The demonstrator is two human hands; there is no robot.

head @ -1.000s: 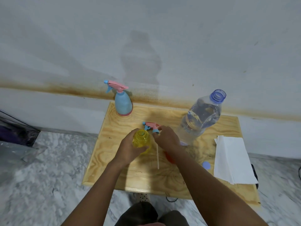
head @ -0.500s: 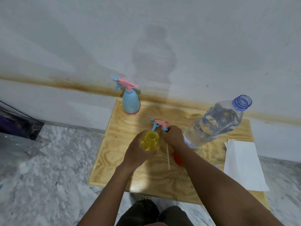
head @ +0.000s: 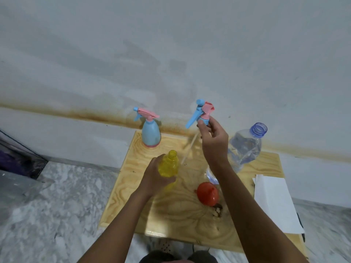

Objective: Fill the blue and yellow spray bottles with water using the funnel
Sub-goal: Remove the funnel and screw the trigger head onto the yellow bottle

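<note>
Upright yellow spray bottle over wooden board, neck open, left hand wrapped round body. Beyond it, raised right hand pinches pink-blue spray head; dip tube slants down toward bottle. Under right wrist: red funnel on board. Beyond left hand: blue spray bottle, capped. Just right of right hand: uncapped water bottle. Further right: white paper.

Two bare forearms; dark grey garment at bottom edge.
</note>
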